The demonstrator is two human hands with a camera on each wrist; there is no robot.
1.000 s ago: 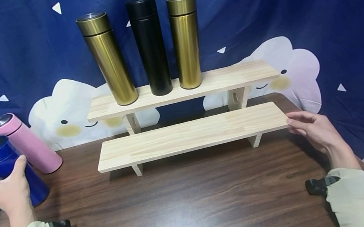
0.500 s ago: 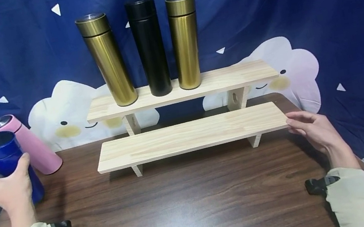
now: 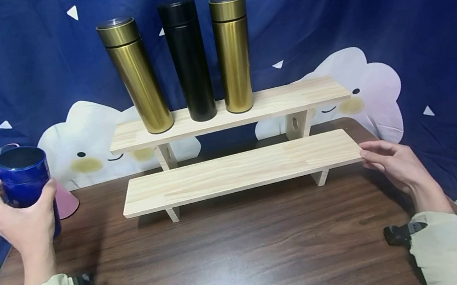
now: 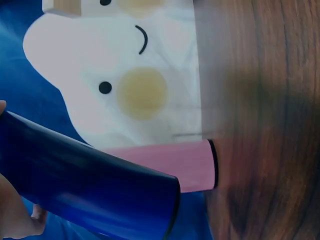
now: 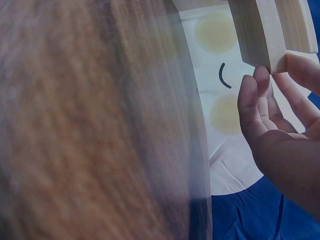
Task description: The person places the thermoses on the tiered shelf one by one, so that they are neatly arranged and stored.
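Note:
My left hand [image 3: 22,219] grips a blue thermos bottle [image 3: 25,180] around its upper body, with the bottle nearly upright. In the left wrist view the base of the blue thermos bottle [image 4: 95,182] appears off the table. Behind it stands a pink thermos bottle [image 3: 66,201], mostly hidden in the head view. At the right, my right hand [image 3: 395,166] pinches the end of the lower board of a two-tier wooden shelf [image 3: 238,174]. The right wrist view shows fingertips against the board's end [image 5: 257,35]. Nothing stands on that lower board.
On the upper board [image 3: 294,96] stand a gold thermos [image 3: 139,82], a black thermos [image 3: 189,63] and another gold thermos [image 3: 235,57]. A brown wooden table [image 3: 231,259] carries the shelf. Behind hangs a blue cloth [image 3: 323,3] with cloud prints.
My left hand has carried the blue thermos bottle to the right and made it more upright; it now covers most of the pink one. My right hand has stayed at the shelf's end.

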